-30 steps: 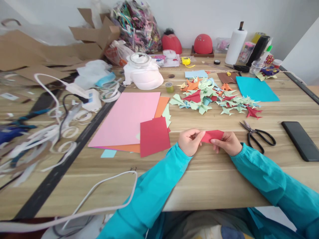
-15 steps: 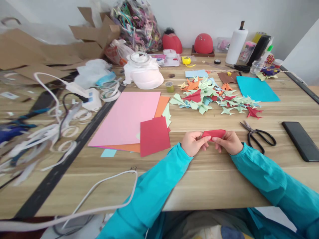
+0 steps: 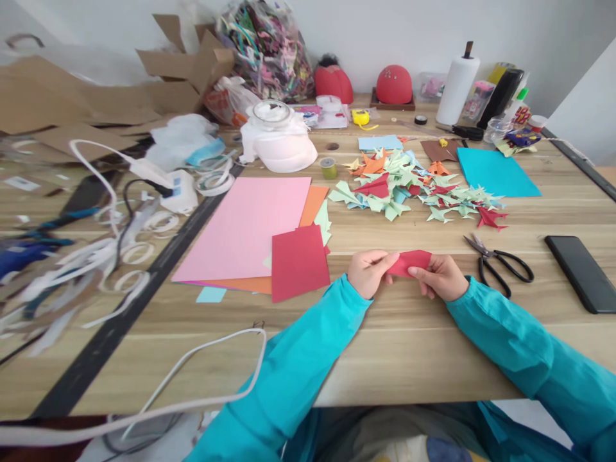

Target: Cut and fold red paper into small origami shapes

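Note:
Between my two hands is a folded piece of red paper (image 3: 409,262), held just above the wooden table. My left hand (image 3: 369,272) pinches its left end between thumb and fingers. At the right end, my right hand (image 3: 441,276) grips it with the thumb on the near face. Some of the paper is hidden behind my fingers. Left of my hands, a red paper sheet (image 3: 301,264) lies on a large pink sheet (image 3: 250,221). Beyond my hands is a heap of folded paper pieces (image 3: 392,179) in green, red, orange and blue.
Black-handled scissors (image 3: 500,260) lie right of my right hand, and a black phone (image 3: 580,273) farther right. A blue sheet (image 3: 498,172) sits behind. White cables and strips (image 3: 129,256) crowd the left. A white cord (image 3: 192,353) loops near my left sleeve.
The red paper now shows a larger flat face toward me. My left thumb has moved up along its left end, while my right hand has hardly shifted.

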Demonstrator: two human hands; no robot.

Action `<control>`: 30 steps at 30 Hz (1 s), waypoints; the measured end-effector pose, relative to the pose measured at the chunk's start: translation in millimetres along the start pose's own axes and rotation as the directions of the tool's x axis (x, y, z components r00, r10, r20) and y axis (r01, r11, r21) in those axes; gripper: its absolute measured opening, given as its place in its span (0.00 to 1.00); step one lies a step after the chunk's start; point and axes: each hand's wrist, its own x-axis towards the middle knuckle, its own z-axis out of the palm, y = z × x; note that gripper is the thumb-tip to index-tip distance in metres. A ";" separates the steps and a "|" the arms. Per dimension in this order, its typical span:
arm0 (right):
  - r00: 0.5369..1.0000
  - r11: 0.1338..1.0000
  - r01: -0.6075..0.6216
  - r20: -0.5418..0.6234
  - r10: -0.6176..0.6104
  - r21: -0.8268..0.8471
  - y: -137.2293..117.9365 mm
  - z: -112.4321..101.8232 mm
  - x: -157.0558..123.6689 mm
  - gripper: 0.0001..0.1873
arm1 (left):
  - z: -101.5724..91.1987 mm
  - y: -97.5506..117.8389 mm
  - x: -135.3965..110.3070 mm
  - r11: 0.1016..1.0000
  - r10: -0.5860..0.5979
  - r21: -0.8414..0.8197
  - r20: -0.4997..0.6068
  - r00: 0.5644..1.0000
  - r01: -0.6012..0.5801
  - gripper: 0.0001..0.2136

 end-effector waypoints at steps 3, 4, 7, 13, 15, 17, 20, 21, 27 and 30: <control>1.000 1.000 0.010 0.013 -0.011 0.020 -0.5 1.0 0.0 0.22 | -0.9 1.0 0.3 0.999 -0.013 -0.035 -0.001 1.000 0.012 0.18; 1.000 1.000 0.016 0.016 -0.016 0.023 -0.4 1.3 0.0 0.22 | -0.9 0.7 0.7 0.998 -0.027 -0.064 0.000 1.000 0.027 0.18; 0.999 0.999 0.032 0.041 -0.032 0.015 1.2 1.5 -0.2 0.21 | -0.9 -1.0 2.6 0.986 -0.077 -0.147 0.035 0.996 0.082 0.17; 0.998 0.998 0.056 0.040 -0.057 0.013 4.3 1.9 0.1 0.22 | -1.6 0.6 1.5 0.998 -0.014 -0.053 0.012 1.000 0.015 0.18; 0.997 0.996 0.081 -0.011 -0.081 0.029 3.5 1.9 0.6 0.22 | -0.7 2.1 -0.3 1.000 -0.013 -0.028 0.049 0.999 0.014 0.18; 0.992 0.995 0.100 -0.084 -0.098 0.025 2.5 1.7 1.1 0.20 | 1.4 2.6 -2.0 1.000 -0.015 -0.009 0.111 0.994 0.016 0.18; 0.985 0.995 0.097 -0.147 -0.092 0.022 1.7 0.9 1.6 0.18 | 5.9 1.2 -3.3 1.000 -0.027 -0.004 0.166 0.986 0.028 0.15; 0.984 0.995 0.092 -0.153 -0.087 0.031 1.7 0.7 1.5 0.18 | 7.3 0.6 -3.4 0.999 -0.032 -0.007 0.167 0.985 0.034 0.14; 0.991 0.997 0.065 -0.116 -0.060 0.035 2.1 0.7 -1.3 0.20 | 10.0 1.6 -5.7 0.995 0.048 0.073 0.168 0.985 -0.061 0.10; 0.993 0.998 0.040 -0.117 -0.034 0.051 2.5 0.7 -2.8 0.25 | 9.6 2.9 -6.7 0.999 -0.010 0.033 0.191 0.981 0.004 0.11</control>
